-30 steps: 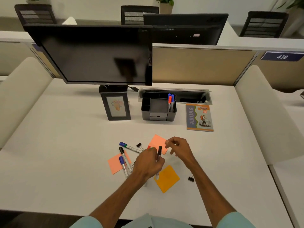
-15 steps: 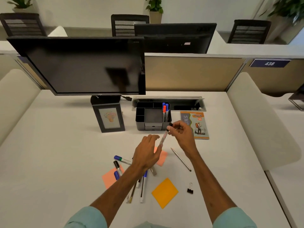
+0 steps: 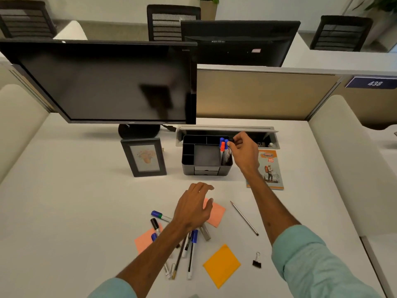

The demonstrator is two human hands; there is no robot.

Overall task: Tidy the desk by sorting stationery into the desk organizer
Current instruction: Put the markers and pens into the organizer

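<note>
Here your right hand [image 3: 243, 152] pinches a marker [image 3: 229, 142] at the desk organizer [image 3: 206, 166]'s right slot, white desk [image 3: 86, 201] bare around it. Your left hand [image 3: 193, 206], fingers loosely spread and empty, hovers over scattered pens [image 3: 191, 250].

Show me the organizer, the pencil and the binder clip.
organizer [image 3: 206, 157], head view, floor of its big middle compartment.
pencil [image 3: 245, 218], head view, middle of its shaft.
binder clip [image 3: 257, 264], head view, its black body.

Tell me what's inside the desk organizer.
In the organizer, markers with blue and red caps stand in the right slot; the right hand covers part of it. The other compartments look empty.
</note>
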